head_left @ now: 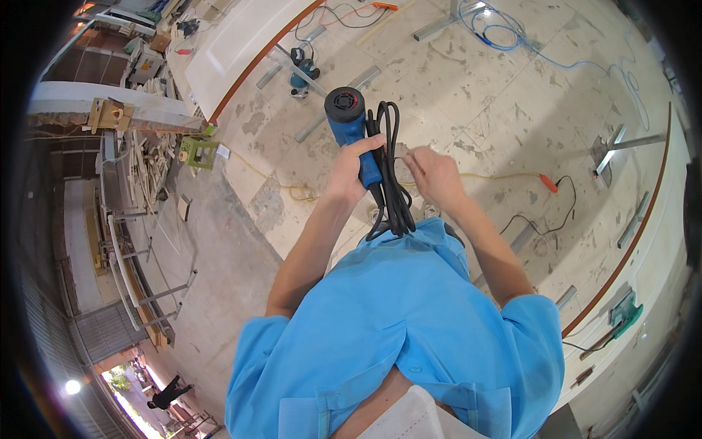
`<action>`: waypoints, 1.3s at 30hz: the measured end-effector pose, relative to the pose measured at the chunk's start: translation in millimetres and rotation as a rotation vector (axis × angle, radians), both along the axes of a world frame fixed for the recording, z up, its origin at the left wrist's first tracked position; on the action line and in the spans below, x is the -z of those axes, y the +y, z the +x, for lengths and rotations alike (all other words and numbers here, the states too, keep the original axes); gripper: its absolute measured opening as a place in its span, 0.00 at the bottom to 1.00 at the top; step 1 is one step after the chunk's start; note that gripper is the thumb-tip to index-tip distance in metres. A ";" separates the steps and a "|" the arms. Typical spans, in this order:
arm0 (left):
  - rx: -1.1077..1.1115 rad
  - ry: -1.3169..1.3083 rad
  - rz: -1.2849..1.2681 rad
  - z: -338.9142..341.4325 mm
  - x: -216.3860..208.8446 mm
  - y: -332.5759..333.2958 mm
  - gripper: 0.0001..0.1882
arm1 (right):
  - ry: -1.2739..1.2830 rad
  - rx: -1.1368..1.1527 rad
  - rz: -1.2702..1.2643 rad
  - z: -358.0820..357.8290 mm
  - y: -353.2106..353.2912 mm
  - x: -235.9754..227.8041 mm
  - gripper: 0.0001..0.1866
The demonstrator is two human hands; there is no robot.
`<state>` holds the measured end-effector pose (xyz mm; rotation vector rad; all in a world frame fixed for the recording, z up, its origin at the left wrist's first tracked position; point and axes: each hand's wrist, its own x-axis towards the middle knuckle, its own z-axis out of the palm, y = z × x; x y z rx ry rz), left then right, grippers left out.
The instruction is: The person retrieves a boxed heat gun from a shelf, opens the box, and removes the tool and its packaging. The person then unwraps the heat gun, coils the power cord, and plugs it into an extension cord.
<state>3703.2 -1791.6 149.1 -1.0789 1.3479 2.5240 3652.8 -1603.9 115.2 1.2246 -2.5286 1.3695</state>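
Observation:
My left hand (349, 170) is wrapped round a blue heat gun (349, 130) with a round black vented end, held up in front of my chest. Its black power cord (395, 194) is bundled in long loops that hang beside the handle, against my left thumb. Just right of the loops, my right hand (434, 175) is closed in a pinch. Something thin seems to run from the cord to its fingertips, too small to make out.
A white panel with a brown edge (245, 55) lies at the upper left, another (651, 241) at the right with a green sander (627, 317). A teal power tool (302, 77), metal bars, a blue hose (504, 33) and an orange connector (548, 183) are on the worn floor. A person (168, 393) is far off, lower left.

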 end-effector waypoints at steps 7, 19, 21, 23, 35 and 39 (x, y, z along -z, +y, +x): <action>0.010 0.013 -0.084 1.8 1.7 3.3 0.10 | -0.401 -0.064 -0.231 8.6 2.9 -4.9 0.14; -0.021 0.040 -0.079 -6.3 5.5 1.6 0.11 | -0.758 0.048 -0.416 26.2 -2.1 9.5 0.18; -0.021 0.025 -0.059 -4.3 4.6 1.9 0.12 | -0.806 0.059 -0.454 15.5 -4.1 7.8 0.19; -0.011 0.046 -0.038 -3.2 3.6 2.6 0.12 | -0.836 0.057 -0.471 6.7 -5.3 7.9 0.19; 0.016 0.036 0.030 -3.3 6.8 -0.7 0.14 | -0.736 0.012 -0.518 7.9 5.0 6.7 0.07; 0.003 0.033 0.011 -2.6 3.7 2.5 0.10 | 0.008 -0.030 -0.253 0.3 8.7 8.1 0.12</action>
